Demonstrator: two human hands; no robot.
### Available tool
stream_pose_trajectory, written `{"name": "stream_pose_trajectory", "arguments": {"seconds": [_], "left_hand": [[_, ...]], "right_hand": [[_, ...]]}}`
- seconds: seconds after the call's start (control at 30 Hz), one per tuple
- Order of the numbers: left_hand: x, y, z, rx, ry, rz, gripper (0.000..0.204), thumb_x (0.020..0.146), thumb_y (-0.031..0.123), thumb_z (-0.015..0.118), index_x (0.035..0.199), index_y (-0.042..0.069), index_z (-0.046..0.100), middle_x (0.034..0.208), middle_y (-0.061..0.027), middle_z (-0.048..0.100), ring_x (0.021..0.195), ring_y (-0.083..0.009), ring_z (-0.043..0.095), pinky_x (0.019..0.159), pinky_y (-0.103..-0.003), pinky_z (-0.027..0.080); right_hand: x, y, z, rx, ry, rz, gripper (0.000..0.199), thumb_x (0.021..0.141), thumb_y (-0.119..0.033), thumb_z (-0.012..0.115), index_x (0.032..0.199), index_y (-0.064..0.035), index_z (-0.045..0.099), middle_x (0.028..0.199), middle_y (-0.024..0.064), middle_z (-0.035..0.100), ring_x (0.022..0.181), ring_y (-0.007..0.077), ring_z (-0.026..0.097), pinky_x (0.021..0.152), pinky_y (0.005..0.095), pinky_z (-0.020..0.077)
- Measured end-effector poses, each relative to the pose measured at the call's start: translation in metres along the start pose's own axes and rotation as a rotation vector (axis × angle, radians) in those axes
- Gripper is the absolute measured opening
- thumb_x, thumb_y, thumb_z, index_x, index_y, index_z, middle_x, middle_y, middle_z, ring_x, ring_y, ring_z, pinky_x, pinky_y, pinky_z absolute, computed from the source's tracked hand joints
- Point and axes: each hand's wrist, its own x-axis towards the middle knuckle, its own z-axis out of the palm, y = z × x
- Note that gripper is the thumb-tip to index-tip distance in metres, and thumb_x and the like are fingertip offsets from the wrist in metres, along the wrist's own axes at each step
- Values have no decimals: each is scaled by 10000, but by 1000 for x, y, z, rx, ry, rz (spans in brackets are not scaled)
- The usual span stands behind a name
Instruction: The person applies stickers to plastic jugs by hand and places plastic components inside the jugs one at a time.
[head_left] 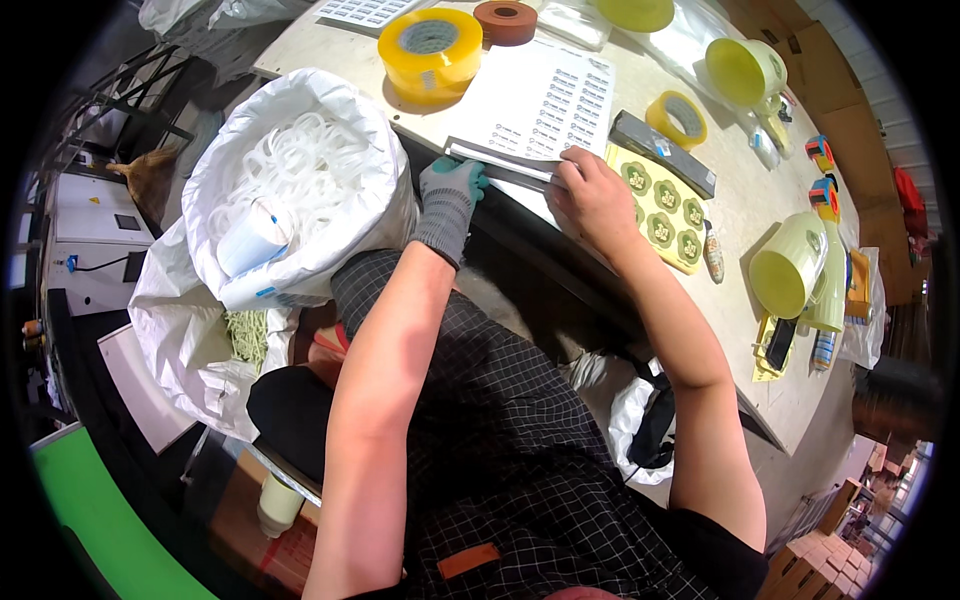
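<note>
Left hand (449, 192), gloved, pinches the white label sheet (540, 105) at the counter (740, 210) edge, steadying it; bare right hand (592, 195) presses fingers closed on the sheet's near edge beside a yellow sticker sheet (665, 205).

Packing workstation in small warehouse or workshop. Evidence: worktable (720, 300) carrying packing tape rolls (430, 50), label sheets (545, 100), sticker sheet (665, 205); white bulk sack (300, 170) of plastic rings beside table; stacked cartons (810, 560) on floor at lower right; electrical cabinet (90, 220) at left.
</note>
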Motion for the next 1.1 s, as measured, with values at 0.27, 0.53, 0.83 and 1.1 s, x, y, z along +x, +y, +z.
{"name": "stream_pose_trajectory", "arguments": {"seconds": [0.27,0.53,0.83,1.1], "left_hand": [[5,-16,-21,-48,-173,-33,188,984,193,769,1098,59,703,871,-77,767,678,-155,696,594,-275,553],[-42,-57,-69,-185,-202,-20,322,1031,171,710,1332,67,663,1080,-78,756,832,-140,702,698,-280,584],[-76,-31,-58,645,24,944,360,945,174,771,1280,89,671,1181,-121,689,1047,-284,677,916,-398,557],[-26,2,1,1320,-48,1414,567,927,433,681,1406,130,656,1592,-123,499,1507,-361,400,1274,-553,269]], "right_hand": [[1,-6,-2,39,-38,32,315,802,-171,821,1030,-59,635,1154,99,639,1076,299,665,895,403,578],[-5,-12,-20,7,-177,42,363,818,-301,856,1040,-59,701,1383,131,648,1279,367,609,1058,453,512],[29,9,-37,460,-153,573,334,926,-273,771,1143,-23,731,1252,208,720,1047,349,701,911,429,565],[107,110,35,240,-117,474,446,983,-228,623,1359,10,633,1299,238,696,1200,412,663,1055,469,513]]}}
